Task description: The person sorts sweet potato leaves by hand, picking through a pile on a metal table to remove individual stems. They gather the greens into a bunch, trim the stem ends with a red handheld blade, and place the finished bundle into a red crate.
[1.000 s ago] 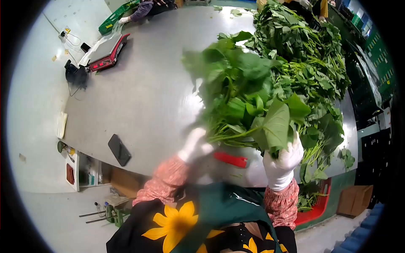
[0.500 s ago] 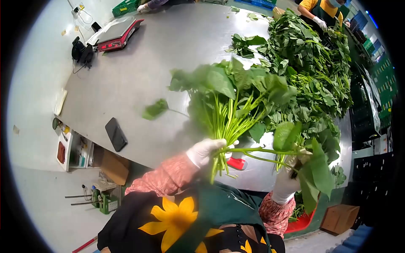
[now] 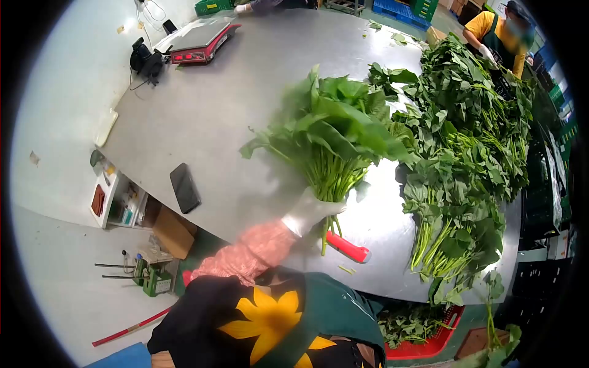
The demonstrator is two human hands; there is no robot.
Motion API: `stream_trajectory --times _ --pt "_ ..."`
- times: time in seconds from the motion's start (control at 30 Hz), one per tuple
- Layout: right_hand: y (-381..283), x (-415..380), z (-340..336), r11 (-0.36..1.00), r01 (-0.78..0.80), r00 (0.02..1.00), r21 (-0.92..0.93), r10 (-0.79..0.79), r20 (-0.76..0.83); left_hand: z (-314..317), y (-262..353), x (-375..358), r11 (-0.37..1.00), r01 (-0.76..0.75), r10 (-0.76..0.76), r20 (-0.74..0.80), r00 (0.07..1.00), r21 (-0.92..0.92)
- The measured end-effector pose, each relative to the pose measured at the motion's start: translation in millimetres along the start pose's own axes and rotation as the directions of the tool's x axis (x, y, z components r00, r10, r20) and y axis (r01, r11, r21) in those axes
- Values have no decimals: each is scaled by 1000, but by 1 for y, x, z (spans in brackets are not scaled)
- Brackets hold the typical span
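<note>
My left hand point(image 3: 311, 211), in a white glove and pink sleeve, is closed around the stems of a bunch of leafy greens point(image 3: 334, 132). The leaves fan out upward over the metal table point(image 3: 215, 116), and a few cut stem ends poke out below the fist. Just under those ends lies a red tool handle point(image 3: 348, 248); the rest of that tool cannot be made out. My right hand is out of the picture. A leafy stem point(image 3: 492, 316) shows at the lower right edge; what holds it, if anything, is hidden.
A large heap of greens point(image 3: 472, 141) covers the table's right side. A phone point(image 3: 184, 187) and a red scale point(image 3: 205, 43) lie to the left. Below the table edge stands a red basket point(image 3: 423, 349) with greens. A co-worker point(image 3: 497, 37) stands behind the heap.
My right hand has left the view at the lower right, and the leafy stem it held is now apart from the bunch. My left hand still grips the bunch, now more upright.
</note>
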State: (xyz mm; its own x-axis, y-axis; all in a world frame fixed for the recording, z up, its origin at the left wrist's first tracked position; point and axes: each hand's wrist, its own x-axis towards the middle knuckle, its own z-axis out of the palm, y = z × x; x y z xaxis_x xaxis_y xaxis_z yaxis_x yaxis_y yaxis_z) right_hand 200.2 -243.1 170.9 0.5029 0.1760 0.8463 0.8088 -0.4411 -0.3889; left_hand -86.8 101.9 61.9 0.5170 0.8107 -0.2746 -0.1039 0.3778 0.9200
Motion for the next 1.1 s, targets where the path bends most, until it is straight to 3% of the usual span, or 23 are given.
stream_trajectory --times 0.13,0.17,0.23,0.27,0.3,0.33,0.37,0.4,0.43,0.47,0.5,0.53,0.57,0.63,0.7,0.73,0.83,0.87,0.97,1.0,1.1 --pt "36 -1 -54 965 -97 979 -243 136 149 1 4 4 978 -119 145 -149 978 169" --pt "45 -2 -61 942 -119 950 -315 200 241 -2 1 8 973 -77 106 -128 986 217" --pt "67 -15 -67 878 -116 831 -464 342 439 -6 6 13 950 2 27 -87 996 311" --pt "94 -32 -62 820 -69 730 -568 430 531 -1 18 5 864 60 -4 -112 994 500" --pt "192 -80 -54 875 -226 680 -429 456 573 -10 -2 12 911 -38 87 -101 991 410" --pt "165 -85 -42 879 -76 643 -471 405 651 -24 -33 20 940 -138 178 -104 978 313" --pt "177 -97 -38 894 -22 526 -448 391 755 -38 -63 26 947 -239 269 -121 956 214" --pt "177 -108 -33 885 36 438 -464 403 803 -23 -42 7 937 -325 319 -70 945 -123" --pt "175 -120 -27 878 92 348 -470 414 841 -20 -31 1 947 -317 311 -91 946 -48" --pt "187 -129 -23 911 2 343 -413 387 856 -16 -20 -4 953 -303 304 -113 946 26" --pt "199 -136 -20 931 -90 341 -353 362 868 -22 -23 1 870 -121 253 -223 941 478" --pt "200 -138 -13 851 -390 292 -351 476 829 -22 -16 -4 840 15 162 -276 947 543" --pt "197 -129 -11 934 -144 365 -327 357 860 -24 -16 -5 795 -11 217 -268 939 606" --pt "86 -62 -5 936 48 395 -349 303 867 -35 -39 2 738 -96 338 -242 909 668" --pt "78 -52 -5 937 -45 402 -345 333 853 -53 -80 16 710 -206 460 -221 860 674" --pt "76 -50 -4 937 -41 405 -347 334 851 -90 -128 44 873 -319 398 -163 903 368" --pt "76 -55 1 934 -12 394 -356 332 857 -73 -91 29 656 -299 553 -171 816 693" --pt "68 -54 4 942 12 390 -336 305 869 -78 -87 33 636 -172 490 -222 843 752" --pt "65 -63 11 949 -67 362 -309 312 878 -73 -93 43 362 -343 778 -78 624 867" --pt "58 -61 12 952 -11 363 -307 290 886 -74 -93 41 356 -358 782 -65 620 863" --pt "57 -62 18 950 -32 325 -311 304 895 -66 -68 26 435 -353 713 -78 696 828"
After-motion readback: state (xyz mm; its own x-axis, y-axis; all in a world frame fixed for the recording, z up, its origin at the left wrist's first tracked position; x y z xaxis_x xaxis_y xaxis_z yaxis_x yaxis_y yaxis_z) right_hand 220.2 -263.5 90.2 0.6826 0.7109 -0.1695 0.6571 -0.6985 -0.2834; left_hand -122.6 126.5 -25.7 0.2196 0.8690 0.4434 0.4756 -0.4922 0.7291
